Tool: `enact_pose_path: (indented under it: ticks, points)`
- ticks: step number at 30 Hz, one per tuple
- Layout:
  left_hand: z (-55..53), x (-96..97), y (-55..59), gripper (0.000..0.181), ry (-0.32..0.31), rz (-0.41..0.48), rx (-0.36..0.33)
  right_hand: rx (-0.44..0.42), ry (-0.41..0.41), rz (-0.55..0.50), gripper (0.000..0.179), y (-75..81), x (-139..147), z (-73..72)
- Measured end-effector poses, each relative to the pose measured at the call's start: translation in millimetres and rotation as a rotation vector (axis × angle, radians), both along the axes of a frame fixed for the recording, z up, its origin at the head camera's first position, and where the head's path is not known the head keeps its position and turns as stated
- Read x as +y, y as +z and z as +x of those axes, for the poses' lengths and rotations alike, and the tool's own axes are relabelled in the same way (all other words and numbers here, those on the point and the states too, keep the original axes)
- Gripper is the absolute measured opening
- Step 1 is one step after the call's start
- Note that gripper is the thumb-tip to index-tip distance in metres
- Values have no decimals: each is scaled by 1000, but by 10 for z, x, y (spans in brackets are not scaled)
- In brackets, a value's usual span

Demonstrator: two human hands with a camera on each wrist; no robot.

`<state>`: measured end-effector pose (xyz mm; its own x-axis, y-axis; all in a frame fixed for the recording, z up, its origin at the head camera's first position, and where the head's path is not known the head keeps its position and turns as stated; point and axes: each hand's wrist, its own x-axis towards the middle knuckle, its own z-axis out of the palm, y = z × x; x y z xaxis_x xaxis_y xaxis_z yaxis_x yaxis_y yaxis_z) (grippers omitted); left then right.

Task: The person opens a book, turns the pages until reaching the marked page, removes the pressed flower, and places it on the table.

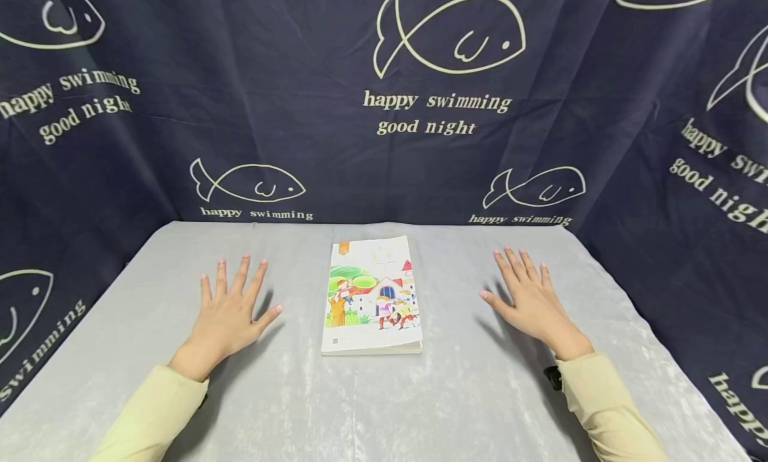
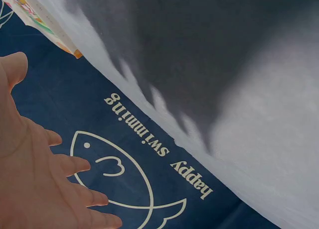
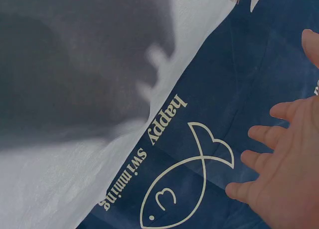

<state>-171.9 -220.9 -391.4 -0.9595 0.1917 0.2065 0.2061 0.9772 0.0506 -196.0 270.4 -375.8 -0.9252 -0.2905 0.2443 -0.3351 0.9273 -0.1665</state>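
A paperback book (image 1: 372, 299) with a colourful cartoon cover lies closed in the middle of the grey-covered table (image 1: 384, 409). To its left, apart from it, my left hand (image 1: 227, 319) is held palm down with fingers spread and holds nothing. My right hand (image 1: 531, 302) is on the book's other side, likewise palm down, fingers straight and nothing in them. In the left wrist view a corner of the book (image 2: 55, 32) shows at the upper left, beyond the palm (image 2: 37, 174). The right wrist view shows the right palm (image 3: 291, 164) and a sliver of the book at the top.
Dark blue cloth (image 1: 336, 162) printed with white fish and lettering hangs behind the table and along both sides. Shadows of both hands fall on the table cover. A dark band (image 1: 553, 378) shows at the right cuff.
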Motion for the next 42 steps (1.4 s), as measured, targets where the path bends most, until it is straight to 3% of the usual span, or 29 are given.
enact_pose_path:
  ticks: [11,23,42]
  points:
    - [7,41,23,82,-21,4,48,108,68,11,75,21,-136,-72]
    - [2,157,32,79,-83,0,119,266,211,44,64,24,-361,-118]
    - [-19,319,-31,77,-165,-60,153,286,346,151,44,-9,-653,-77]
